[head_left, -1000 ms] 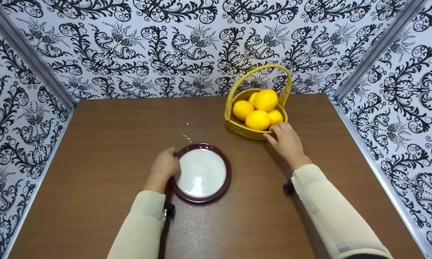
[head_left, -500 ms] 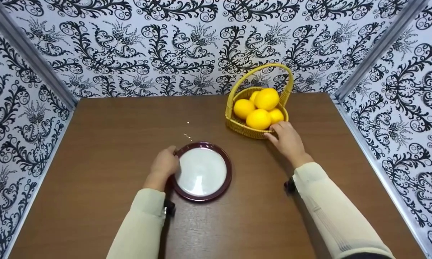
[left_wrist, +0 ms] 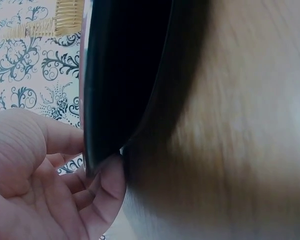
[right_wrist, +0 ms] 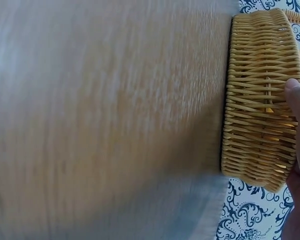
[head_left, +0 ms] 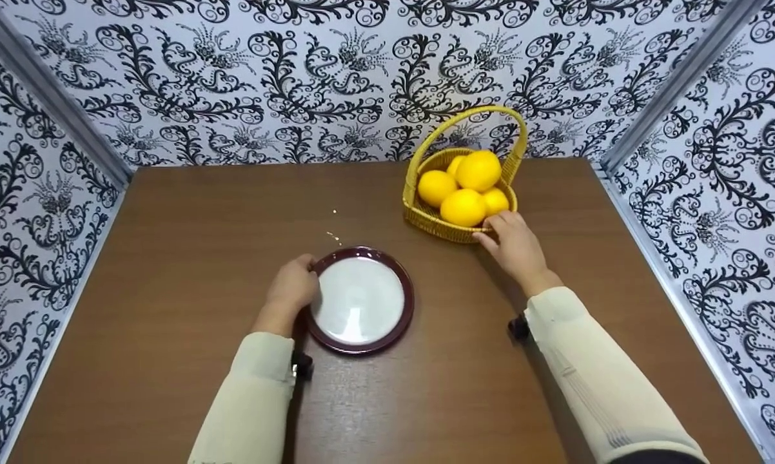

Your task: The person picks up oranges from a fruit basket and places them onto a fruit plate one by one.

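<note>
A round plate [head_left: 360, 300] with a white centre and dark maroon rim lies near the middle of the table. My left hand [head_left: 292, 283] pinches its left edge, thumb on top and fingers curled beneath the rim, as the left wrist view shows. Further back and to the right stands a yellow wicker basket [head_left: 439, 227] with an arched handle. Several yellow, lemon-like fruits [head_left: 463, 207] are heaped inside it. My right hand [head_left: 515, 248] grips the basket's front right rim, its thumb [right_wrist: 293, 84] against the outer weave and the fingers over the inside.
The brown wooden table [head_left: 200, 219] is enclosed at the back and sides by white panels [head_left: 336, 77] with black scroll patterns. Small pale specks [head_left: 333, 236] lie on the wood just behind the plate. The basket stands close to the back panel.
The whole head view has shifted slightly, so everything sits a little higher. Both hands keep their holds on the plate and the basket, which have not visibly moved on the table.
</note>
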Demonstrator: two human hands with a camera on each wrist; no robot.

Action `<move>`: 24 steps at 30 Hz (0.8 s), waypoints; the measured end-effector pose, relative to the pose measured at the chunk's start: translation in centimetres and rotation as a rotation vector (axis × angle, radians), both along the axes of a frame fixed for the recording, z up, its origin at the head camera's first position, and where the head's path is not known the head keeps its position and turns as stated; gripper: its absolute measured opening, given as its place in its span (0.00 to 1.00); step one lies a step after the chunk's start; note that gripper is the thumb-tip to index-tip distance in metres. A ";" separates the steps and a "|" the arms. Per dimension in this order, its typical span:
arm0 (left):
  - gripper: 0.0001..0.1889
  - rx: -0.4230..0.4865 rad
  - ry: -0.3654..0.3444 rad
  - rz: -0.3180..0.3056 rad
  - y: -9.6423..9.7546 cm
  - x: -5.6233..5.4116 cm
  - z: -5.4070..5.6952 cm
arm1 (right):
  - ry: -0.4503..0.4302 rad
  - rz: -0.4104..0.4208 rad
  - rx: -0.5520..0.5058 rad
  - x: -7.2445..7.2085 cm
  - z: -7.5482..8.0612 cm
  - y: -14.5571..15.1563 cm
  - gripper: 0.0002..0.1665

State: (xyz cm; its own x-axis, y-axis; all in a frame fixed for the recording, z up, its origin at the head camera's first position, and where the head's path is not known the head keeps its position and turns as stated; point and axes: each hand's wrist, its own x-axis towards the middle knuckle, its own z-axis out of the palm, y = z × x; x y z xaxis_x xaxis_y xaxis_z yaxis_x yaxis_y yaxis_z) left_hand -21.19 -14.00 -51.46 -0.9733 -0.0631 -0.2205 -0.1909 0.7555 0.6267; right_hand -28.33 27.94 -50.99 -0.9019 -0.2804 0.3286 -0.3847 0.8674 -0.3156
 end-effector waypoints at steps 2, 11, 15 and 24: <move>0.19 0.005 -0.021 -0.002 0.0 0.1 -0.2 | -0.014 -0.006 -0.001 0.3 -0.1 0.0 0.17; 0.19 -0.002 -0.025 -0.026 -0.3 -0.3 0.1 | -0.004 -0.025 -0.054 1.1 -0.1 -0.2 0.19; 0.19 -0.001 -0.036 -0.025 -0.4 -0.3 0.1 | -0.008 -0.040 -0.076 1.4 -0.4 -0.4 0.19; 0.17 0.008 -0.013 -0.022 -0.4 -0.1 -0.2 | -0.003 -0.061 -0.143 2.5 -0.8 -0.4 0.19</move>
